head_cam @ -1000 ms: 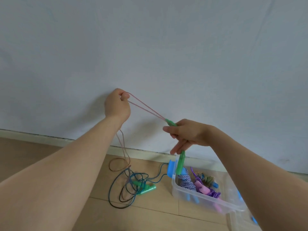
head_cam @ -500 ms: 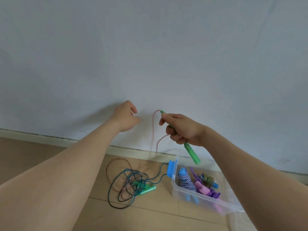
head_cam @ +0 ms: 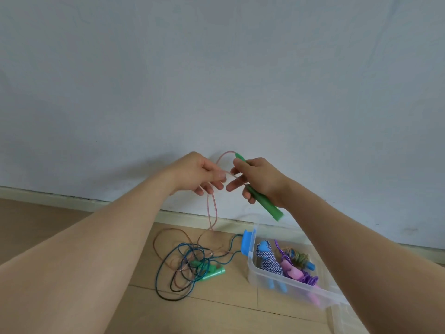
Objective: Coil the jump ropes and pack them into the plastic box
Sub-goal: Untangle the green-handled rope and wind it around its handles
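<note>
My right hand [head_cam: 260, 179] grips a green jump-rope handle [head_cam: 267, 204], held up in front of the wall. Its thin pink cord [head_cam: 213, 213] arcs from the handle's top to my left hand [head_cam: 199, 174], which pinches it, then hangs in a loop to the floor. There it mixes with a dark blue-green rope [head_cam: 168, 273] and green handles [head_cam: 212, 272] in a loose tangle. A clear plastic box [head_cam: 267, 278] with a blue latch [head_cam: 248, 241] stands on the floor at the right. Several coiled ropes lie in it: a blue-white one [head_cam: 268, 261], a pink-purple one [head_cam: 297, 273], a tan one [head_cam: 299, 256].
A pale wall with a baseboard [head_cam: 72, 201] runs just behind the ropes. The floor is light wood planks [head_cam: 216, 314]. A clear lid or bag [head_cam: 346, 319] lies at the box's near right corner.
My left hand came back to the right hand and took hold of the pink cord again. The right hand kept the green handle, which now points down to the right.
</note>
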